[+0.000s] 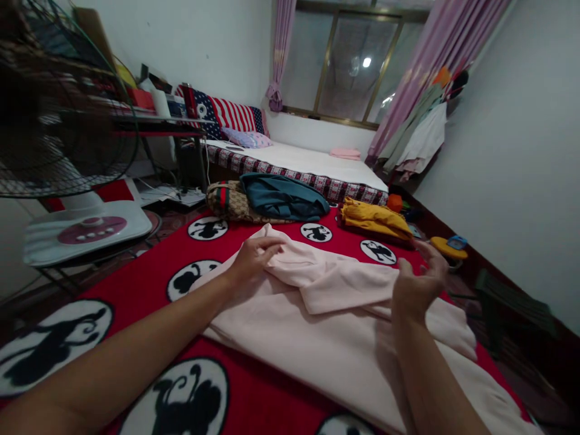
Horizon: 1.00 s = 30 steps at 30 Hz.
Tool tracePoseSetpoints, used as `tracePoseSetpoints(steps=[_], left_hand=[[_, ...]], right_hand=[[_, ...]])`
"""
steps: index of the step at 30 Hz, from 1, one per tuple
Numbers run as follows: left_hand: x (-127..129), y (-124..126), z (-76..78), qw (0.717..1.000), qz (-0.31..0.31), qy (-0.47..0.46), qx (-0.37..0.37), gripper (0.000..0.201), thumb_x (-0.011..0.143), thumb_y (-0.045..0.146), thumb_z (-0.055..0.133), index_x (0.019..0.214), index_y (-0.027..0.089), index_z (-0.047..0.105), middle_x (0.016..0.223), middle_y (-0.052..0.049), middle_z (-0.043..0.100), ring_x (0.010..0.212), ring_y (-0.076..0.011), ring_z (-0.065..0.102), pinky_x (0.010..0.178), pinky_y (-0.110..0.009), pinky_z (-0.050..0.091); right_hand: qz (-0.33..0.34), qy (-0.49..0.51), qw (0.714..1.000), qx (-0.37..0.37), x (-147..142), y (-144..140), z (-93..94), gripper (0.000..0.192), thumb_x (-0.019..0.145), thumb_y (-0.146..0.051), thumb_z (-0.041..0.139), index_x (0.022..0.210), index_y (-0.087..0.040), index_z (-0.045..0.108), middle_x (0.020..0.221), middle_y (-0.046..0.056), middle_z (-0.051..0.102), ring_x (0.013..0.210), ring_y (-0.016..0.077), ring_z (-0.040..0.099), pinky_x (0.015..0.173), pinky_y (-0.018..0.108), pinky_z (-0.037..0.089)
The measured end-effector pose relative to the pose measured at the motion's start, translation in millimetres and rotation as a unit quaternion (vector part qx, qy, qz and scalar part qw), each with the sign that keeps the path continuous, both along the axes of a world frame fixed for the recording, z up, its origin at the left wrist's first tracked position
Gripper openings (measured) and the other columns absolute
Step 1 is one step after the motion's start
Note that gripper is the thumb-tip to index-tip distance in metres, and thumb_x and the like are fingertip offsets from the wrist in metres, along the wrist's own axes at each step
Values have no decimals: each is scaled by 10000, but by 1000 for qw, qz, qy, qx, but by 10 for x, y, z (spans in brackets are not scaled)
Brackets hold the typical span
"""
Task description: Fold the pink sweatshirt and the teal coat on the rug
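In the head view the pale pink cloth point(344, 314) lies spread on the red blanket point(149, 284), one flap already turned over its middle (the lower part looks unfolded yet, I judge). The left hand point(251, 257) pinches the flap's far edge. The right hand point(417, 284) hovers open-fingered just above the cloth's right side, holding nothing.
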<state>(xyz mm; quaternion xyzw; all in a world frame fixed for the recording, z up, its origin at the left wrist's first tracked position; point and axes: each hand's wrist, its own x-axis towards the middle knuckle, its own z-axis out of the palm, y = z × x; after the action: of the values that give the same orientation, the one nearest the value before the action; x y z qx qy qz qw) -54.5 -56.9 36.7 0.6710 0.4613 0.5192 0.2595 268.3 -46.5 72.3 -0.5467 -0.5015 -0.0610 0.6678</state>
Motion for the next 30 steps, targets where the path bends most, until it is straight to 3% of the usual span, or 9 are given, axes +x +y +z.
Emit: tracePoseSetpoints(steps=[2,4,7,10,14,18,22,26,30], left_hand=[[-189,182,49,997,59,24,47,333,825,191,475,1053,151,715,989,-74,730,958,-200,659,917,-337,501],[-392,372,83,990,77,84,77,408,751,107,440,1046,157,718,1097,-74,708,1072,-198,625,1011,-364,454],[-612,617,95,980,31,178,78,510,667,58,441,1087,164,710,1211,-73,670,1171,-198,581,1084,-379,395],[-679,799,101,972,-38,225,56,517,668,64,474,1128,141,696,1216,-96,671,1168,-205,589,1064,-352,409],[-627,962,191,960,-84,265,23,487,722,118,524,1182,147,679,1200,-88,684,1110,-197,618,978,-282,451],[-557,1028,287,936,26,349,-30,368,713,122,564,1012,200,764,927,-34,750,853,-182,667,779,-233,477],[-534,1007,185,920,163,354,-39,284,744,193,572,943,193,774,865,-74,734,832,-235,649,726,-289,460],[-499,966,7,907,207,363,-54,251,735,200,584,900,200,773,890,-96,717,871,-271,642,754,-333,467],[-388,898,37,909,186,372,-26,286,748,154,552,933,218,761,1105,-89,660,1023,-262,603,852,-341,462]], right_hand=[[160,-86,981,-69,-235,-124,85,249,777,-221,563,994,-202,685,1063,74,684,1045,242,614,938,408,459],[318,-162,921,-158,-469,-225,130,186,800,-264,589,942,-215,699,978,58,710,958,223,645,893,383,485],[425,-284,834,-207,-696,-286,62,284,774,-227,629,1053,-230,683,1092,72,693,1021,234,626,915,408,474],[427,-360,802,-214,-759,-254,-94,433,726,-162,650,1153,-237,640,1227,83,641,1158,269,562,991,470,418],[418,-381,795,-221,-748,-199,-190,511,715,-158,662,1219,-207,593,1247,103,620,1153,265,558,974,436,436],[374,-409,798,-237,-767,-209,-140,563,690,-154,674,1243,-198,573,1201,107,631,1067,262,588,919,410,456],[298,-424,809,-277,-751,-229,-54,683,633,-178,726,1289,-160,537,1069,99,672,962,261,610,854,382,458],[280,-458,773,-338,-649,-268,78,401,675,-164,682,1076,-184,668,917,61,695,806,206,620,719,296,430],[297,-471,748,-361,-563,-381,266,196,694,-135,613,854,-209,699,833,29,688,743,170,604,632,253,383]])
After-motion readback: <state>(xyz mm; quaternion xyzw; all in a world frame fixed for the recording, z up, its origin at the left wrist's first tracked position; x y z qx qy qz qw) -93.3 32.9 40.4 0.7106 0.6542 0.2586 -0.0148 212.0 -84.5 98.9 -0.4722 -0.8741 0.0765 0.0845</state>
